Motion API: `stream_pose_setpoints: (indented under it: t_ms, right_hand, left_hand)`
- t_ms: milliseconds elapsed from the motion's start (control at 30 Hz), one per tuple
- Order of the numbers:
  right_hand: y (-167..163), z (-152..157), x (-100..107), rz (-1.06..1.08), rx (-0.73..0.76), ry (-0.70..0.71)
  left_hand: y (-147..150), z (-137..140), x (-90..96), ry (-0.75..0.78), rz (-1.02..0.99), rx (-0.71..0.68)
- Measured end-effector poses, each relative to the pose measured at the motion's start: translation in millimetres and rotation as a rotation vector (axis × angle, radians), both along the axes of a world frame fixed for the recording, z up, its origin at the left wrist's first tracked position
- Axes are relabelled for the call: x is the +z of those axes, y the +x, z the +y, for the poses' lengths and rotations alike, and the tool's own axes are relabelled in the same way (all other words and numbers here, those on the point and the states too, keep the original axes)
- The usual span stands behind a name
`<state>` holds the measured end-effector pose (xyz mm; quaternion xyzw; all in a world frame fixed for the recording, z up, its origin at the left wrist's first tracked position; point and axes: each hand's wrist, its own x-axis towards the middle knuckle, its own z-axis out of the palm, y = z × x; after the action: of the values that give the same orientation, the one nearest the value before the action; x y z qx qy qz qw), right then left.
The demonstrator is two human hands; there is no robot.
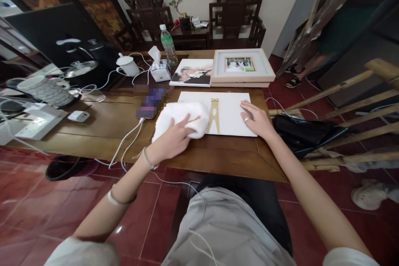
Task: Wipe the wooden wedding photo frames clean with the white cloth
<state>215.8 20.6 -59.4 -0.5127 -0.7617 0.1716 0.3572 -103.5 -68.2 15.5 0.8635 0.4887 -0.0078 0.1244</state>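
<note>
On the wooden table in front of me lies a flat white panel [232,112], with a gold cat-shaped piece [214,112] that has two splayed legs on its face. My left hand [174,139] grips a fluffy white cloth [165,116], which covers the panel's left part. One finger stretches over the cloth while others curl into it. My right hand [257,120], wearing a ring, rests on the panel's right edge with its fingers stretched out and thumb apart. It holds nothing.
A phone [151,104] with a cable lies left of the cloth. Behind the panel are a photo print [193,72], a framed picture [245,68], a tissue box [160,70] and a bottle [168,45]. Mugs, cables and a power strip [42,120] crowd the left. A person's legs [314,66] show at right.
</note>
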Motion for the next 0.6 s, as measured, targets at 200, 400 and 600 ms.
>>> stream_pose_setpoints:
  t_ms: [200, 400, 600]
  right_hand:
    - [1.3, 1.1, -1.0, -0.009, 0.004, 0.010]
    - [1.6, 1.5, -1.7, -0.004, 0.004, 0.019]
    - [2.7, 2.2, -1.6, 0.006, 0.014, 0.001]
  left_hand:
    - [18.0, 77.0, -6.4, 0.008, -0.003, 0.096]
    - [34.7, 64.5, -6.6, 0.023, -0.024, 0.083]
    - [41.7, -19.0, 5.5, -0.031, -0.041, -0.102]
